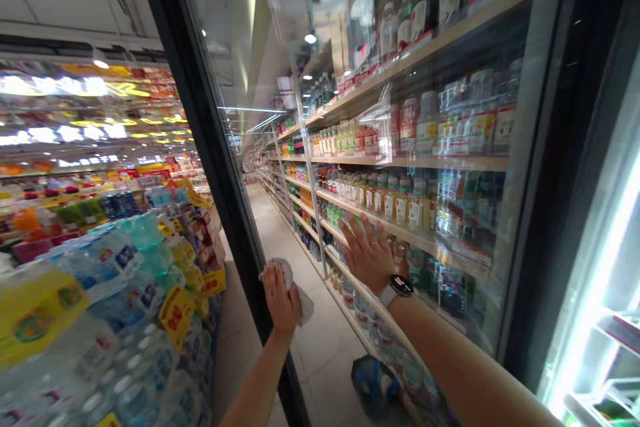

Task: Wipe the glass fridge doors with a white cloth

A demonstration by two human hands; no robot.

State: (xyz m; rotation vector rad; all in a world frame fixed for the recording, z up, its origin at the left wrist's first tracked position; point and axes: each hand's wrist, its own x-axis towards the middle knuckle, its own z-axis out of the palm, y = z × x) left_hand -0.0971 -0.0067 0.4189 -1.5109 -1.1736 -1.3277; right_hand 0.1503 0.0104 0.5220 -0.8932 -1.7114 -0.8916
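Observation:
My left hand (280, 300) presses a pale, crumpled cloth (306, 307) against the glass, close to the black door frame (215, 133). Parts of the cloth stick out above the fingertips and beside the thumb. To the right, my right hand (369, 255) is spread with its fingers apart and its palm toward the glass door, and appears to rest on it; nothing is in it. A dark-faced smartwatch (401, 285) is on that wrist. Through the pane, or mirrored in it, shelves of juice bottles (395, 200) stretch away.
Left of the door are wrapped packs of water bottles (135, 373) with yellow price signs (177, 315). A dark container (375, 387) with blue items shows low through the glass. At right are a bright light strip (595, 253) and a wire rack (607, 403).

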